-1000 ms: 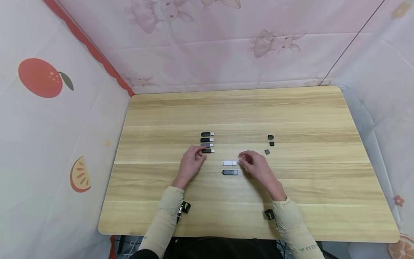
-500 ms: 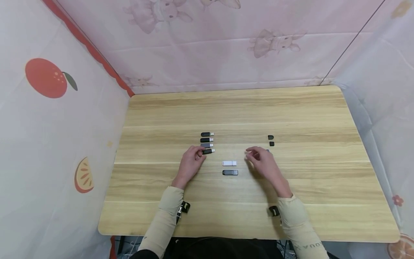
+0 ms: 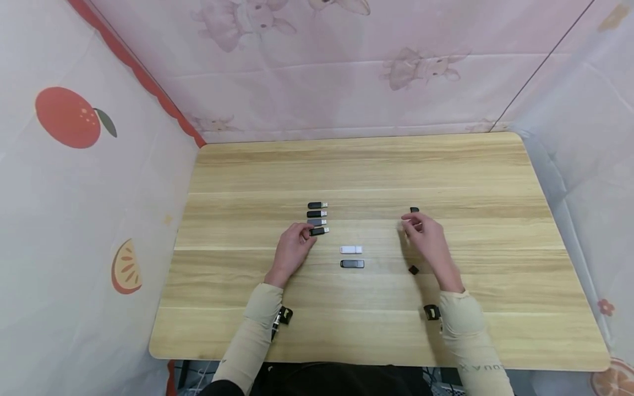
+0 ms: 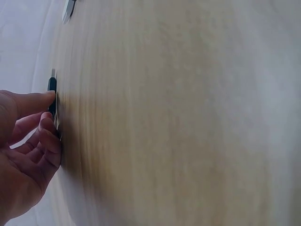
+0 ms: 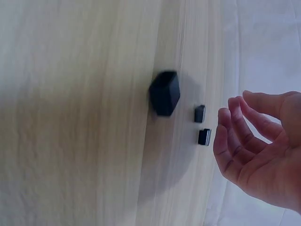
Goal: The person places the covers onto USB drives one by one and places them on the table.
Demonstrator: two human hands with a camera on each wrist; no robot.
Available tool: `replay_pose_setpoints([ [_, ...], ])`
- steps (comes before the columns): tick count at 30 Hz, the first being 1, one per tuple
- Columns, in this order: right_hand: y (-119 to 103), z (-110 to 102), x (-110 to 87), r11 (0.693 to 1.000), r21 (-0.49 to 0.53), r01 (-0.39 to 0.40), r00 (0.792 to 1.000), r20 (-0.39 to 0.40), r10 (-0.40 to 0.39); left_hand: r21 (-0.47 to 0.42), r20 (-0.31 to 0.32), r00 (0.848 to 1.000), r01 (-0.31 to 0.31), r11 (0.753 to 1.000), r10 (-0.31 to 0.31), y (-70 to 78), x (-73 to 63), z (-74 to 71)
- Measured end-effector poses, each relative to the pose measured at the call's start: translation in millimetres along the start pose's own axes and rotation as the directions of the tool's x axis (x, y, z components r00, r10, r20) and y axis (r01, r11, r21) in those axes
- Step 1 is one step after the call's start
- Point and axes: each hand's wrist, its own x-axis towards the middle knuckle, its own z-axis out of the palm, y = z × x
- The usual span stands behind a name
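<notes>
My left hand pinches a black USB flash drive, its metal plug bare and pointing right. In the left wrist view, the thumb of the left hand lies against the drive. My right hand hovers at the right, fingers loosely bent, nothing visible between them. Nearer the front than that hand is a small black cap, large and blurred in the right wrist view. Two more caps, a dark one and a black one, appear beside the right hand there.
Above the held drive, three uncapped drives lie in a column: a black one, another black one and a grey-purple one. A white drive and a grey drive lie mid-table.
My right hand has moved right and away from me, now covering part of the cap group. A black cap has appeared nearer the front. The left hand stays put; its drive has tilted slightly.
</notes>
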Motion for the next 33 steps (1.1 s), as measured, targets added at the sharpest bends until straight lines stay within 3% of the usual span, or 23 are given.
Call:
replay_pose_setpoints([
  [7, 13.0, -7.7, 0.1, 0.999, -0.039, 0.006, 0.999, -0.037, -0.008, -0.001, 0.013, 1.0, 0.008, 1.0, -0.008, 2.3, 0.6, 0.4],
  [16, 17.1, -13.0, -8.6, 0.995, -0.089, -0.033, 0.997, 0.064, 0.039, 0.016, -0.002, 1.0, 0.011, 1.0, -0.011, 0.3, 2.0, -3.0],
  [23, 19.6, -12.8, -12.0, 0.994, -0.098, -0.043, 0.996, 0.07, 0.05, 0.029, 0.007, 1.0, 0.019, 0.999, -0.019, 0.0, 0.7, -4.1],
  [27, 20.0, -14.0, -15.3, 0.992, -0.113, -0.049, 0.991, 0.122, 0.062, 0.024, 0.014, 0.999, 0.03, 0.999, -0.03, 0.1, -1.1, -3.8],
  [33, 19.5, -19.3, -21.7, 0.992, -0.117, -0.037, 0.965, 0.254, 0.066, 0.046, -0.001, 1.0, 0.014, 0.999, -0.014, -0.4, -1.5, -3.5],
])
